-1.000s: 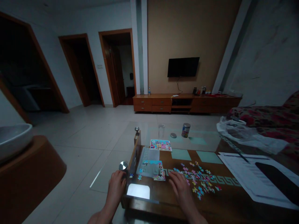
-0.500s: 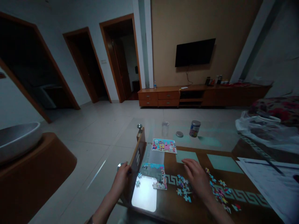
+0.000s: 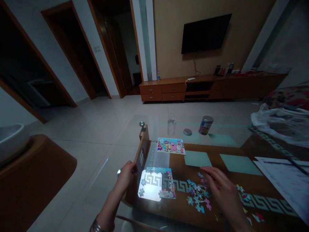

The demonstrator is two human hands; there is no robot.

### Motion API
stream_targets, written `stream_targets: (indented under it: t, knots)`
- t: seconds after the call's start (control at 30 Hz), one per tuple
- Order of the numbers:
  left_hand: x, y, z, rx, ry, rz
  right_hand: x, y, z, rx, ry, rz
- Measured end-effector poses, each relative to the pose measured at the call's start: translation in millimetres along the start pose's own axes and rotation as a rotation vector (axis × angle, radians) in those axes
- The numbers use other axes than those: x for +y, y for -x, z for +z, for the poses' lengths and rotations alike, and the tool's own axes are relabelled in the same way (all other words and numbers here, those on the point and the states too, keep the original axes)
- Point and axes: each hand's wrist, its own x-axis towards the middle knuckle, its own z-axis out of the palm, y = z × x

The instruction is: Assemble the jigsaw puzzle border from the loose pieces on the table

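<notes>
A partly assembled jigsaw puzzle point(image 3: 172, 182) lies on the glass table, with joined pieces along its top, right side and lower right corner. Two loose puzzle pieces point(image 3: 141, 192) rest at its left. My left hand point(image 3: 127, 170) is closed in a pinch at the table's left edge; a tiny dark spot shows at the fingertips, too small to name. Over the loose pieces, my right hand point(image 3: 222, 185) has its fingers stretched out and the thumb apart. A heap of puzzle pieces point(image 3: 199, 193) sits just left of it. Other pieces point(image 3: 246, 197) lie to its right, partly hidden by the hand.
Behind the puzzle lies a cartoon picture card point(image 3: 171, 146). Farther back stand a clear container point(image 3: 172, 126), a round lid point(image 3: 187, 131) and a printed tin point(image 3: 206, 125). Papers point(image 3: 282, 180) and a plastic bag point(image 3: 280, 124) are on the right.
The view has tipped downward. My right hand has moved right, and more pieces now sit in the heap beside it, fewer on its right. My left hand keeps its pinch by the edge.
</notes>
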Motion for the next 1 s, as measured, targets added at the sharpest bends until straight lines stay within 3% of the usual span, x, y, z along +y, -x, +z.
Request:
stream_targets:
  t: [0.17,0.63,1.0]
  knots:
    - [0.8,-0.8,4.7,-0.009,0.021,0.036,-8.2,2.4,3.7,-0.005,-0.013,0.020]
    - [-3.4,0.9,2.6,-0.074,0.082,0.064,7.9,-6.1,19.3,-0.057,0.054,0.037]
    - [-28.5,10.9,-13.4,0.079,0.084,-0.010,15.6,-5.6,24.0,-0.052,0.086,0.020]
